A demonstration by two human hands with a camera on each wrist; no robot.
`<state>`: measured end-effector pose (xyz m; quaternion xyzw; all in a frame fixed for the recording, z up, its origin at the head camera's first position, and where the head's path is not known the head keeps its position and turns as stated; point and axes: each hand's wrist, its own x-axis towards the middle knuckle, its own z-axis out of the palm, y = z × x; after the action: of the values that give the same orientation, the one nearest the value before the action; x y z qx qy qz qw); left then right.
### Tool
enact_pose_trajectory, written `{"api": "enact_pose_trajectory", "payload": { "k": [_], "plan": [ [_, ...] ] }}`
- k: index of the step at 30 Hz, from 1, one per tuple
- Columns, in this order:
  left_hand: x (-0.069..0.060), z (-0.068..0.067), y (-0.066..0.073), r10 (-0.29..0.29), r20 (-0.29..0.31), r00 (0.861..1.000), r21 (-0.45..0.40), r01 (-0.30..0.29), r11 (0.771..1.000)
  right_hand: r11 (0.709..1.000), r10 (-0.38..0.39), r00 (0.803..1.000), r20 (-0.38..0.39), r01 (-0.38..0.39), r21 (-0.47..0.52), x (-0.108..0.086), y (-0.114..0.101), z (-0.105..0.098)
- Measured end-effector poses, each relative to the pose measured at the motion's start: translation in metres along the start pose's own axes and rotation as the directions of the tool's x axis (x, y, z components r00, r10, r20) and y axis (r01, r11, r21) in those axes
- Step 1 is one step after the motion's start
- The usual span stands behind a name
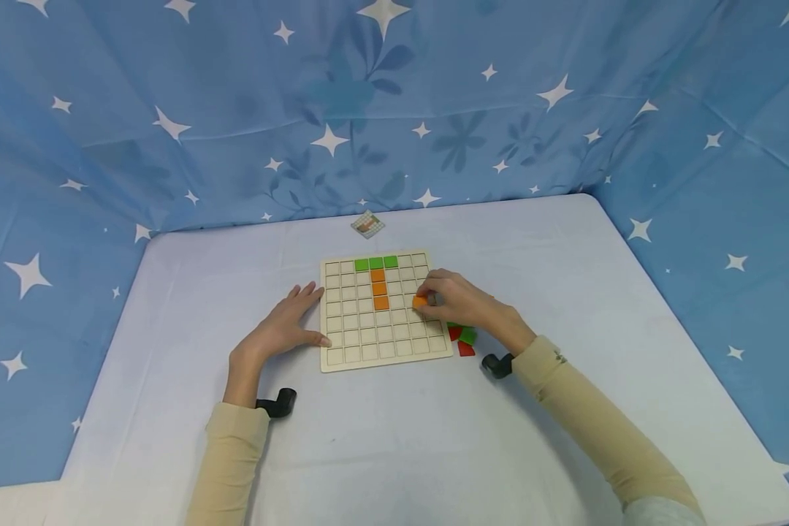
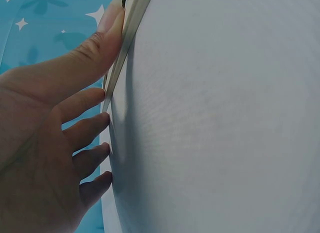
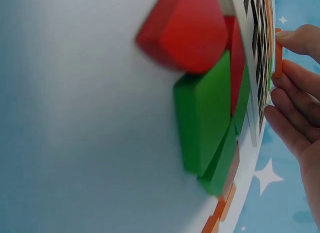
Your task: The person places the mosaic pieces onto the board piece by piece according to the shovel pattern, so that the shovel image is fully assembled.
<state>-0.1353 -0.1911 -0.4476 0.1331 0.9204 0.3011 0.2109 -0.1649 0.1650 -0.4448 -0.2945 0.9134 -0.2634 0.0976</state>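
The right hand's grip (image 1: 459, 298) was narrow, thumb and finger pinching one orange tile (image 1: 420, 301) over the right part of the gridded board (image 1: 351, 359); whether the tile touched the surface could not be told. The left hand (image 1: 283, 329) was spread wide, pinching nothing, its thumb and fingers at the board's left edge. The board had seven rows of seven cells. Six tiles lay in them: three green tiles (image 1: 376, 263) side by side in the middle of the top row, and three orange tiles (image 1: 379, 288) in a column beneath the central one. The filling looked like an early stage, with most cells bare and the seventh tile in hand. By the board's right edge lay a loose heap, apparently waiting: at least two red pieces (image 3: 192, 35) and two green pieces (image 3: 205, 118), with some orange pieces (image 3: 227, 203) overlapped too closely to count. Beyond the far edge, one small patterned card (image 1: 368, 224) lay on the white-covered desk (image 1: 552, 256), before a blue starry curtain (image 1: 237, 80).
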Motion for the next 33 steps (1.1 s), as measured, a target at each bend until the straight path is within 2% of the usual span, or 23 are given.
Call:
{"api": "enact_pose_trajectory", "payload": {
  "k": [8, 16, 23, 33],
  "plan": [
    [0.0, -0.002, 0.001, -0.001, 0.0, 1.0, -0.001, 0.001, 1.0, 0.996, -0.094, 0.996, 0.005, 0.094, -0.008, 0.011, -0.01, 0.007],
    [0.001, 0.0, 0.0, -0.001, 0.004, 1.0, -0.001, 0.001, 1.0, 0.989, -0.147, 0.988, 0.047, 0.148, -0.012, 0.018, -0.024, 0.015],
    [0.001, 0.0, -0.001, -0.009, 0.003, 1.0, -0.001, 0.009, 1.0, 0.981, -0.169, 0.983, 0.075, 0.175, -0.083, 0.027, -0.037, 0.022],
    [0.001, 0.001, 0.0, -0.009, -0.002, 1.0, -0.011, 0.009, 1.0, 0.961, -0.22, 0.971, 0.095, 0.233, -0.151, 0.032, -0.043, 0.027]
  ]
}}
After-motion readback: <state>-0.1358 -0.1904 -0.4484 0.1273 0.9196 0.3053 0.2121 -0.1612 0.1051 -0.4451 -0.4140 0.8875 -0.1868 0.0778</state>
